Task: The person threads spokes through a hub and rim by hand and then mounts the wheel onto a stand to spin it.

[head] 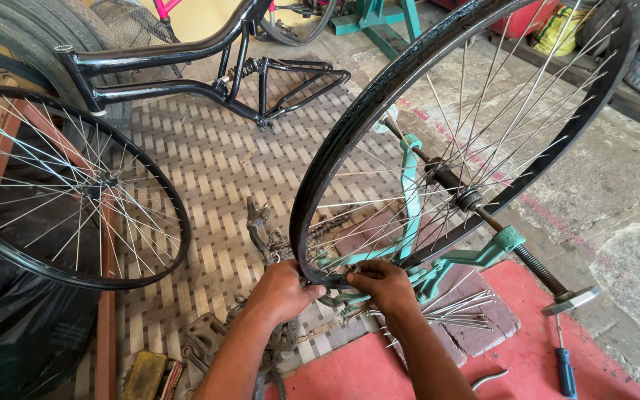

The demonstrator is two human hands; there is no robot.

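Note:
A black bicycle wheel rim with silver spokes is mounted by its hub in a teal truing stand. My left hand grips the bottom of the rim from the left. My right hand pinches at a spoke end on the rim's lower edge, fingers closed; whether it holds a small tool I cannot tell. Both hands touch the rim close together, just above a bundle of loose spokes.
A second black spoked wheel leans at the left. A black bicycle frame lies on the woven mat. A chain and derailleur, pedals, a blue-handled screwdriver and a red mat are nearby.

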